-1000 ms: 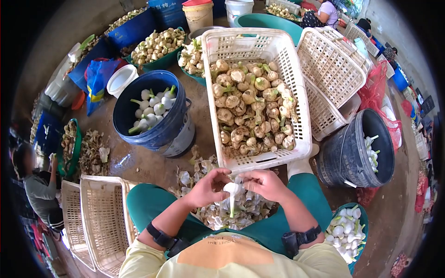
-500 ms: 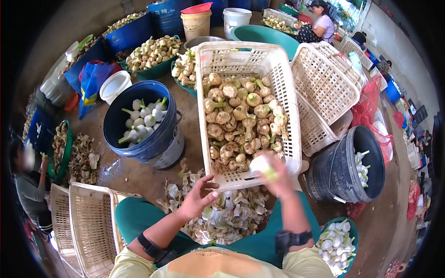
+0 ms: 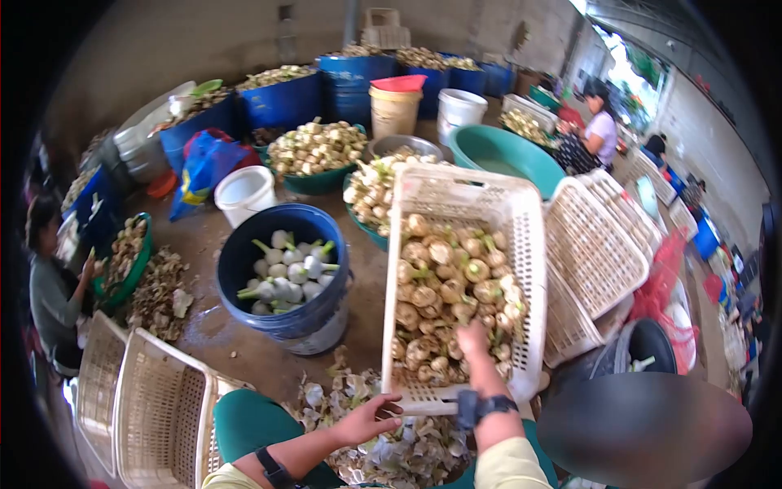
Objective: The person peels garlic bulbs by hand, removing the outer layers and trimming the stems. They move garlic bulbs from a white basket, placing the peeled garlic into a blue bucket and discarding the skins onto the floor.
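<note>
R hand [image 3: 472, 338] is down inside the white plastic lattice crate [image 3: 521, 220], at its near end, wrist w/ a dark band over the near rim. Its fingers are buried among the brownish unpeeled garlic bulbs [image 3: 444, 285] that fill the crate, so can't tell if they grip one. L hand [image 3: 371, 417] hangs just beside the crate's near-left corner, fingers spread apart, holding nothing, above the pile of pale garlic peelings [image 3: 391, 452] on the floor. Left of the crate stands a round blue plastic bucket [image 3: 314, 326] w/ peeled white garlic bulbs [image 3: 285, 273] in it. Right of the crate lean empty cream lattice crates [image 3: 595, 253]. Far right sits a co-worker in a lilac top [image 3: 601, 130].
</note>
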The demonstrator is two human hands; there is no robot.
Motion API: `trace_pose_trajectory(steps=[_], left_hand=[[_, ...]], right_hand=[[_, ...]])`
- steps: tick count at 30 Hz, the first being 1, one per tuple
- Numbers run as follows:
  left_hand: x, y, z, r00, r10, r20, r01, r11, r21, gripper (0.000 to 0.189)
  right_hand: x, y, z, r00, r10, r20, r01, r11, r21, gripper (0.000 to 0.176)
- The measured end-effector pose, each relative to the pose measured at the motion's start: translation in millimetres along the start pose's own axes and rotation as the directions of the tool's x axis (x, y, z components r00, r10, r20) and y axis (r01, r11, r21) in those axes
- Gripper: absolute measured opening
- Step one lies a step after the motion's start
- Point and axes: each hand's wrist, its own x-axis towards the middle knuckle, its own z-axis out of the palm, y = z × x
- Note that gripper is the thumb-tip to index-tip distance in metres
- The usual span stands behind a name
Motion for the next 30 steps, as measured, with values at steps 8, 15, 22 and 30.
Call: trace_pose_trajectory(steps=[8,15,22,30], left_hand=[[-10.5,21.6,18.2,0.93,0.343,-0.128,-0.337,0.939,0.068,0.079],[-53.8,25.4,26.5,0.673,0.735,-0.086,-0.51,0.545,0.666,0.061],[-70.9,20.3,42.8,0.729,0.676,-0.109,-0.402,0.552,0.731,0.064],[-86.7,49.1,48.5,0.862,0.504,-0.054,-0.311,0.611,0.728,0.067]], right_hand=[[-199.7,-40.3,-87.0,0.822,-0.281,0.495,-0.087,0.798,0.596,0.019],[-268.7,-58.4,-45.4,0.942,-0.176,0.285,-0.223,0.306,0.926,0.023],[-288.8,-59.8,-56.9,0.943,-0.054,0.329,-0.289,0.36,0.887,0.021],[-295.5,-43.0,-61.2,0.837,-0.171,0.52,-0.48,0.23,0.847,0.025]])
